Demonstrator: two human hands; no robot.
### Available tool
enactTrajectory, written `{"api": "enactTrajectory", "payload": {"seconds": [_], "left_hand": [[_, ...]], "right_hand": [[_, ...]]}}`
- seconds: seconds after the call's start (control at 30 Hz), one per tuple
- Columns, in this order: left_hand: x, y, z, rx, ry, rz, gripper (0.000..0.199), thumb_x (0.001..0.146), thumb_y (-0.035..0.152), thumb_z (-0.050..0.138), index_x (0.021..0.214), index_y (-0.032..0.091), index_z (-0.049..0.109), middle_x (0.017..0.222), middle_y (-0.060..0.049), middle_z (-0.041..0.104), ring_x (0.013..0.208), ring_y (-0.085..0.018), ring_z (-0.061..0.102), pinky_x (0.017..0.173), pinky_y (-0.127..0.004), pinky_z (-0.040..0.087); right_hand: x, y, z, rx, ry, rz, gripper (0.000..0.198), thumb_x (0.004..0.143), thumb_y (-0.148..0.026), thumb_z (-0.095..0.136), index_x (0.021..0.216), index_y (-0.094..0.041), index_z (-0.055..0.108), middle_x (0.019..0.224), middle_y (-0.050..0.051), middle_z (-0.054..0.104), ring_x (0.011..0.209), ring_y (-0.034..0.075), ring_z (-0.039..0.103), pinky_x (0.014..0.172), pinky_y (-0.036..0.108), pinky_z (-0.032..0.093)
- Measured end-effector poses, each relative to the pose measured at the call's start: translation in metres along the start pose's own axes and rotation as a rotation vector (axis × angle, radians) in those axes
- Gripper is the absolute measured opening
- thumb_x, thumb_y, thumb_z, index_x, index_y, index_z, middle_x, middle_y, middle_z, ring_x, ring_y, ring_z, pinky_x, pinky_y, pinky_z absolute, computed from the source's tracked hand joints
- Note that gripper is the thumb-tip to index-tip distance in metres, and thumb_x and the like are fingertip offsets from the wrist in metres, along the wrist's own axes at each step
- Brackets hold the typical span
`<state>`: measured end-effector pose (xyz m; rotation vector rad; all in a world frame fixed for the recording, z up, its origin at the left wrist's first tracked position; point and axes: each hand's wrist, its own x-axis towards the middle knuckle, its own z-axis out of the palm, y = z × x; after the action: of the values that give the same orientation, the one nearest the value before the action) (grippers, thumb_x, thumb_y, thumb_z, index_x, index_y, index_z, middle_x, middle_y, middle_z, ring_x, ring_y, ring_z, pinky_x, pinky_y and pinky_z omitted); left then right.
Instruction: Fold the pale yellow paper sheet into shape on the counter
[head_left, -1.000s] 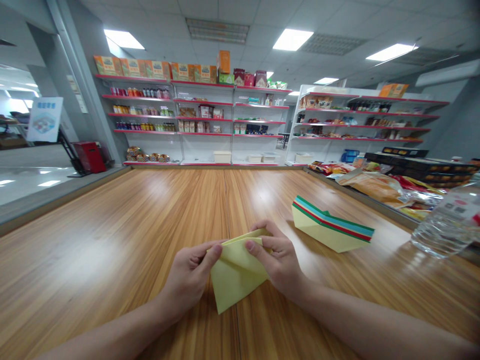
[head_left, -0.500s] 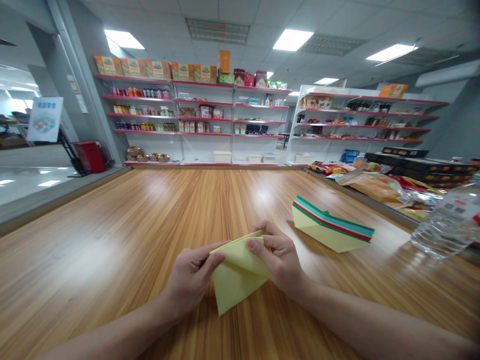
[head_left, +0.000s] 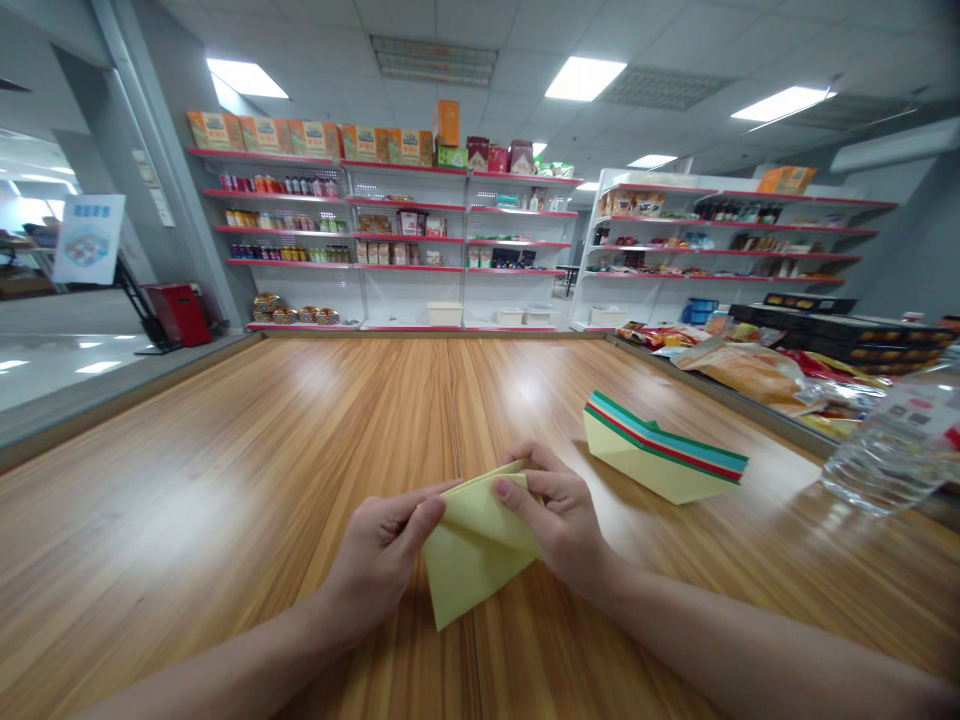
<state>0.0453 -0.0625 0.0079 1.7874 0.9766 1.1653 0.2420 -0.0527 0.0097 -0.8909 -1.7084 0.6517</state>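
Note:
Between my hands is a folded sheet of pale yellow paper point(head_left: 472, 570), tilted, with one corner pointing down toward me. My left hand point(head_left: 386, 545) pinches its upper left corner between thumb and fingers. On the right side, my right hand point(head_left: 559, 515) grips the upper edge, thumb on the near face and fingers behind, mostly hidden. A folded paper boat point(head_left: 660, 455), pale yellow with green, blue and red stripes along its top, stands on the table to the right of my right hand.
The wooden table point(head_left: 247, 480) stretches ahead. A clear plastic bottle point(head_left: 885, 450) stands at the right edge, near packaged snacks point(head_left: 750, 375) and stacked black boxes point(head_left: 862, 335). Shelves point(head_left: 405, 240) with goods line the back.
My left thumb has shifted very slightly at the paper's corner. Both hands keep hold of the paper, and the paper boat stays in place.

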Motion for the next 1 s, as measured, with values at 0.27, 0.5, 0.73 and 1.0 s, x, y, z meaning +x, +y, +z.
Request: {"api": "enactTrajectory", "payload": {"seconds": [0.27, 0.5, 0.73, 1.0], "left_hand": [[0.001, 0.001, 0.001, 0.028, -0.068, -0.005, 0.034, 0.084, 0.038, 0.049, 0.088, 0.012, 0.072, 0.066, -0.002, 0.065, 0.058, -0.014, 0.054, 0.053, -0.019, 0.042], [-0.001, 0.004, 0.001, 0.041, -0.107, 0.026, 0.036, 0.088, 0.035, 0.044, 0.085, 0.012, 0.071, 0.061, 0.0, 0.057, 0.055, -0.011, 0.048, 0.05, -0.019, 0.037], [-0.003, 0.01, 0.0, 0.035, -0.127, 0.037, 0.036, 0.089, 0.032, 0.042, 0.092, 0.012, 0.071, 0.065, -0.002, 0.063, 0.058, -0.014, 0.054, 0.053, -0.02, 0.04], [-0.002, 0.002, 0.002, 0.001, -0.121, 0.02, 0.04, 0.089, 0.036, 0.039, 0.08, 0.011, 0.069, 0.061, -0.002, 0.058, 0.054, -0.013, 0.05, 0.051, -0.021, 0.037]], "right_hand": [[-0.001, 0.0, 0.001, -0.061, 0.004, -0.076, 0.023, 0.085, -0.024, 0.055, 0.067, -0.017, 0.067, 0.09, 0.005, 0.051, 0.084, 0.016, 0.052, 0.073, 0.03, 0.042], [-0.001, 0.0, 0.0, -0.077, 0.011, -0.103, 0.023, 0.085, -0.023, 0.055, 0.066, -0.017, 0.067, 0.09, 0.005, 0.052, 0.084, 0.016, 0.053, 0.074, 0.031, 0.042], [-0.001, 0.001, -0.001, -0.073, -0.005, -0.087, 0.024, 0.085, -0.024, 0.055, 0.065, -0.017, 0.066, 0.089, 0.005, 0.051, 0.084, 0.016, 0.052, 0.073, 0.031, 0.042], [-0.002, -0.001, -0.001, -0.08, -0.009, -0.095, 0.025, 0.085, -0.024, 0.054, 0.065, -0.016, 0.066, 0.087, 0.006, 0.051, 0.086, 0.017, 0.052, 0.074, 0.032, 0.042]]}}
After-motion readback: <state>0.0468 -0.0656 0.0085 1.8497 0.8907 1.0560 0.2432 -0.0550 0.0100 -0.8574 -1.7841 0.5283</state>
